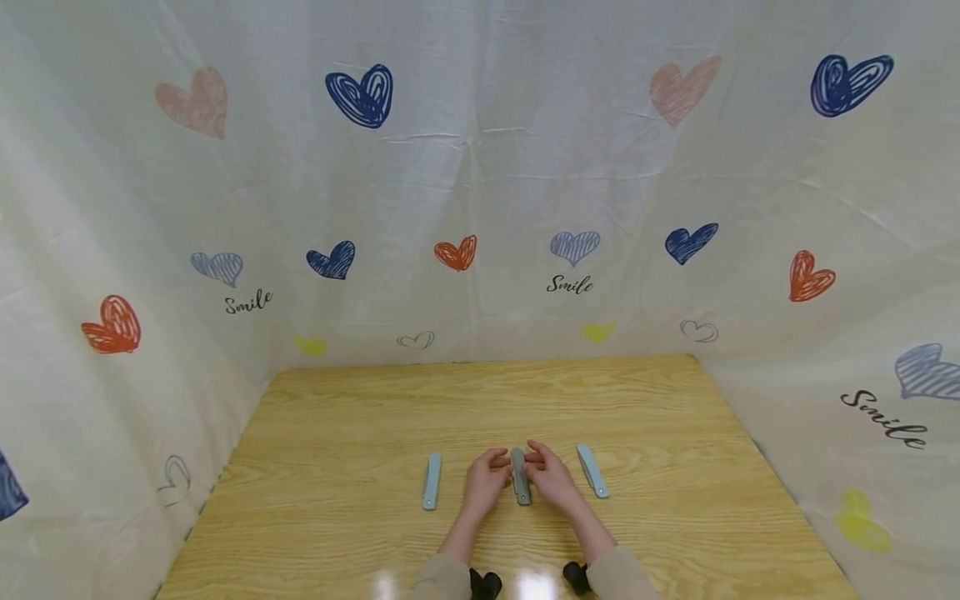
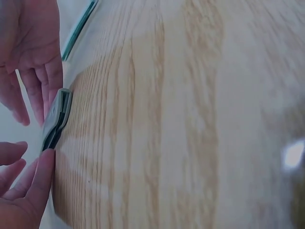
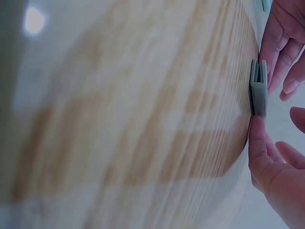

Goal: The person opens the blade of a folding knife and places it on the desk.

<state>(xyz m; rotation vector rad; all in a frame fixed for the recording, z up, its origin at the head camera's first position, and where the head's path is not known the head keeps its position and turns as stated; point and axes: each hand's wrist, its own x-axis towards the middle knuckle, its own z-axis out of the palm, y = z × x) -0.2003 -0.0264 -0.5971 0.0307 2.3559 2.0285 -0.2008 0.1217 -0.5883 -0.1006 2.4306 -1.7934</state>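
Observation:
A slim grey-green handle (image 1: 521, 477) with a long slot, like a folded pocket knife, lies lengthwise on the wooden table between both hands. My left hand (image 1: 486, 483) is at its left side, fingers loosely bent and a fingertip right at its edge. From the other side my right hand (image 1: 551, 482) reaches in with relaxed fingers, one fingertip right at the handle. In the right wrist view the slot of the handle (image 3: 259, 90) faces the camera, with a dark gap between two pale walls. The left wrist view shows the handle (image 2: 58, 117) edge-on, a hand at either end.
A light blue handle (image 1: 432, 481) of similar shape lies left of the hands, and another light blue handle (image 1: 592, 472) lies slanted to the right. The wooden table (image 1: 337, 450) ends against a white curtain (image 1: 480, 183) printed with hearts.

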